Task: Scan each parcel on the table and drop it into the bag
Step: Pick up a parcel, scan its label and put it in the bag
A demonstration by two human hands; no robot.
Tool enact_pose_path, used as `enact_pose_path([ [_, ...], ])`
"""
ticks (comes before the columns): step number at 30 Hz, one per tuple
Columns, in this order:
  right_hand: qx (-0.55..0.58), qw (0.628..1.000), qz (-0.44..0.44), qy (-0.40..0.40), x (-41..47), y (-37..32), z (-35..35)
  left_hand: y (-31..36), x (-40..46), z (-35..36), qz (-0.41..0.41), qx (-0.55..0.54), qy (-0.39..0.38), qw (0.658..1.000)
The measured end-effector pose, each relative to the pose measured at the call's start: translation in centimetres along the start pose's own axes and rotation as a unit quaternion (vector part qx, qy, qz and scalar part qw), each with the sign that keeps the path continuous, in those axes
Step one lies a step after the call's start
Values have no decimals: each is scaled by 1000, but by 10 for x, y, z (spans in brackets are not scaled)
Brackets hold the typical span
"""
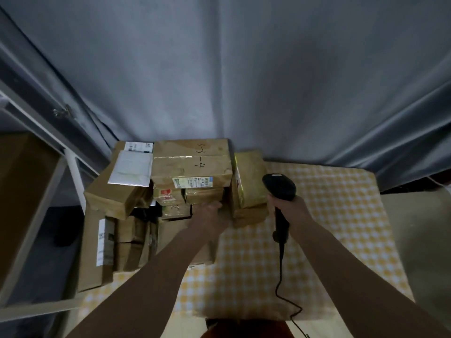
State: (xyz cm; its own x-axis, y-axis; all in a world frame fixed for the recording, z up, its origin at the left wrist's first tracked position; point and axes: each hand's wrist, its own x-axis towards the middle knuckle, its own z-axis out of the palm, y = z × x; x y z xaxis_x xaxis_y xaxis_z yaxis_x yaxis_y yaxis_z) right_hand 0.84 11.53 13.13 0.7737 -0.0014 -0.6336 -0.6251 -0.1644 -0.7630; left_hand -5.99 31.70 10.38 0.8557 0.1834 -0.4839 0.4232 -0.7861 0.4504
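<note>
Several brown cardboard parcels are piled at the back left of a table with a yellow checked cloth (329, 228). On top lies a large box (190, 164) marked "3-3-4". To its right stands a parcel (249, 181) wrapped in yellowish tape. My left hand (212, 213) reaches into the gap between these two, at the small parcels (202, 193) under the large box; its fingertips are hidden. My right hand (283, 206) grips the handle of a black barcode scanner (279, 186), whose head points toward the taped parcel.
A tilted box carrying a white pouch (129, 172) leans on the pile's left side, with tall boxes (97, 250) standing below it. The scanner cable (280, 276) trails to the near table edge. A metal rack with a big carton (22, 191) is at left. A grey curtain hangs behind.
</note>
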Motion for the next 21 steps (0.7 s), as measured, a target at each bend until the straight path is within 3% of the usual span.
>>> enact_pose_path([
  [7,-12,999,13,-47,63,-22,6,32,48,9,-51,-125,-39,990],
  [11,-5,998,25,-61,92,-26,8,61,72,16,-119,-369,-49,920],
  [15,16,996,45,-74,107,-19,8,74,85,26,-191,-479,-75,854],
  [21,34,995,52,-77,101,-7,-6,77,91,49,-218,-505,-42,834],
])
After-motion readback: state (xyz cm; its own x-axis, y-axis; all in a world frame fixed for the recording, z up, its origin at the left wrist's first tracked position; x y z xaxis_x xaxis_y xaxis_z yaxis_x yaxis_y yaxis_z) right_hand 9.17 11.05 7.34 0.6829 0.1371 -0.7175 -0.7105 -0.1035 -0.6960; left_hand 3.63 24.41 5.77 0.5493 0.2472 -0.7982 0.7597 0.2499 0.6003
